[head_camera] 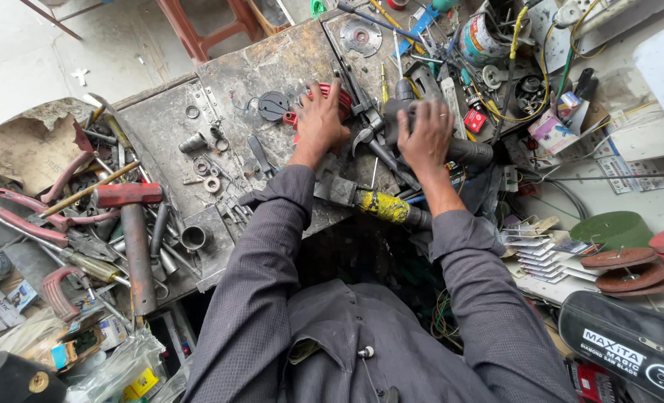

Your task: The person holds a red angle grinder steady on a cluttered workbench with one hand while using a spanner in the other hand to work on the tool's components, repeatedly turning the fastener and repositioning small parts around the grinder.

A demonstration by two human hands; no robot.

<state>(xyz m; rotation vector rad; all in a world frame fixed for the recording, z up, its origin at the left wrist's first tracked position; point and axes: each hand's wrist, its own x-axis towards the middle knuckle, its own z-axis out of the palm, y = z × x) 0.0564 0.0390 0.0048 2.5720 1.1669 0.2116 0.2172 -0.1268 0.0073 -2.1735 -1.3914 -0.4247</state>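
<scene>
Left hand (318, 119) hides a red part (330, 95); right hand (426, 134) covers a dark tool (466, 151).

Both arms reach forward from the body, sleeved in dark grey cloth down to the wrists, elbows bent and spread outward. The left hand (318, 119) lies palm down with its back to the camera, fingers (309, 93) splayed and curled slightly over what is beneath them. The right hand (425, 134) sits near it at about the same height, also palm down, its fingers (430, 110) bent forward and closed in a grasp, wrist straight.
</scene>
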